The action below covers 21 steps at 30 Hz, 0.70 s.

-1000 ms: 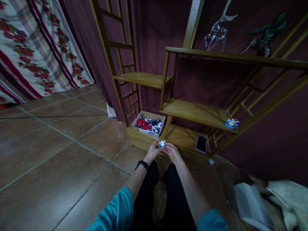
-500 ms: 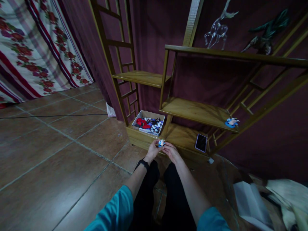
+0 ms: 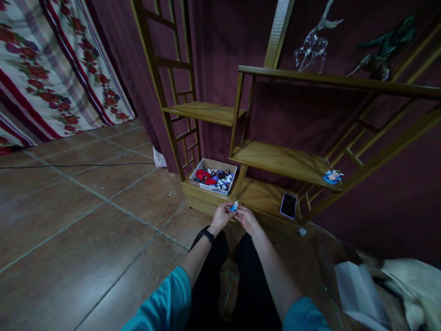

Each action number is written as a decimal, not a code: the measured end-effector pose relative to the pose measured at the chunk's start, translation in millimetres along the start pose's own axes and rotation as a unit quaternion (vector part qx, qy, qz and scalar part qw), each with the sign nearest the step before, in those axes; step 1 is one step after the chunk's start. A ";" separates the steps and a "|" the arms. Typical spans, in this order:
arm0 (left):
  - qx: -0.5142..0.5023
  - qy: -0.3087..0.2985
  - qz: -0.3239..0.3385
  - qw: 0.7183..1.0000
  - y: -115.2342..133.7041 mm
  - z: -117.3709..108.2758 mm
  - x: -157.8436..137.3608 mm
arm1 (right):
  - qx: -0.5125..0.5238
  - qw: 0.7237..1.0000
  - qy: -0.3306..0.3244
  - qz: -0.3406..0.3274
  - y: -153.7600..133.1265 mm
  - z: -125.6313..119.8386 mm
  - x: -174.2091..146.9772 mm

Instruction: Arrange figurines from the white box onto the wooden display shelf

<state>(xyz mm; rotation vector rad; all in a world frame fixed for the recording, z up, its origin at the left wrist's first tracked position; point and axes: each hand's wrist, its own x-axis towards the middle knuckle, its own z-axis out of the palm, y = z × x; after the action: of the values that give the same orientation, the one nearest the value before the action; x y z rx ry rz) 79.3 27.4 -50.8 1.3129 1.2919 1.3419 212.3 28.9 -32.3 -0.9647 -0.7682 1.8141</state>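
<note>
Between the fingertips of both hands is a small blue and white figurine point(image 3: 234, 206), held in front of the low shelf. My left hand point(image 3: 221, 218), with a dark band on the wrist, is closed on its left side. On the other side the fingers of my right hand point(image 3: 247, 219) pinch it too. Just beyond my hands stands an open cardboard box point(image 3: 219, 191) of small red, white, black and purple pieces point(image 3: 215, 178). A similar blue and white figurine point(image 3: 332, 176) sits at the right end of the middle shelf.
The wooden shelf unit point(image 3: 279, 160) spans the front. A phone point(image 3: 288, 205) lies on its lower board. A glass deer point(image 3: 312, 48) and a dark green sculpture point(image 3: 382, 50) stand on top. A white box point(image 3: 360, 292) and pale cloth point(image 3: 413, 285) lie at right.
The figurine has been turned between my fingers, so a narrower side now faces me. My hands have stayed in nearly the same place.
</note>
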 end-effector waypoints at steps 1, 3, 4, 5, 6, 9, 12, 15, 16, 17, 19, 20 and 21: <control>0.010 0.000 0.006 1.000 -1.4 0.5 -0.2 | 0.000 1.000 -0.003 0.000 -0.1 0.0 0.0; 0.026 -0.007 0.018 0.999 -3.5 1.5 -0.9 | -0.001 1.000 -0.010 0.000 0.0 -0.6 0.4; 0.033 -0.009 0.024 0.999 -4.2 1.9 -1.3 | -0.002 1.000 -0.014 0.000 0.1 -1.0 0.7; 0.040 -0.010 0.028 0.999 -4.6 2.3 -1.7 | -0.003 1.000 -0.017 0.000 0.2 -1.5 1.0; 0.047 -0.008 0.030 0.998 -4.8 2.5 -2.1 | -0.006 1.000 -0.020 0.000 0.4 -1.9 1.2; 0.061 0.001 0.029 0.998 -5.0 2.8 -2.7 | -0.018 1.000 -0.025 -0.001 0.4 -2.5 1.5; 0.045 -0.001 0.016 0.999 -4.5 2.3 -2.8 | -0.024 1.000 -0.018 0.000 0.4 -2.2 1.7; 0.004 -0.002 -0.002 1.000 -2.2 1.2 -2.7 | -0.015 1.000 0.004 -0.005 0.8 -2.4 2.8; -0.011 0.000 -0.011 1.000 -1.1 0.9 -2.7 | -0.011 1.000 0.012 -0.007 1.0 -2.7 3.4; -0.026 0.002 -0.020 0.999 0.1 0.5 -2.5 | -0.008 1.000 0.019 -0.010 1.2 -3.2 4.0; -0.056 0.004 -0.039 0.998 2.0 0.0 -2.0 | -0.004 1.000 0.027 -0.014 1.5 -4.3 4.9; -0.069 0.003 -0.048 0.996 2.6 -0.2 -1.6 | -0.004 0.999 0.029 -0.017 1.6 -4.7 5.2; -0.080 0.001 -0.055 0.995 2.8 -0.2 -1.2 | -0.003 0.999 0.031 -0.021 1.6 -5.0 5.3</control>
<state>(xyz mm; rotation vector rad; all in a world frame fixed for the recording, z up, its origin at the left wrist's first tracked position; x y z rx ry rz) 79.5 25.9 -48.2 1.1166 1.2133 1.3404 214.5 33.7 -37.6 -0.9965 -0.7501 1.7394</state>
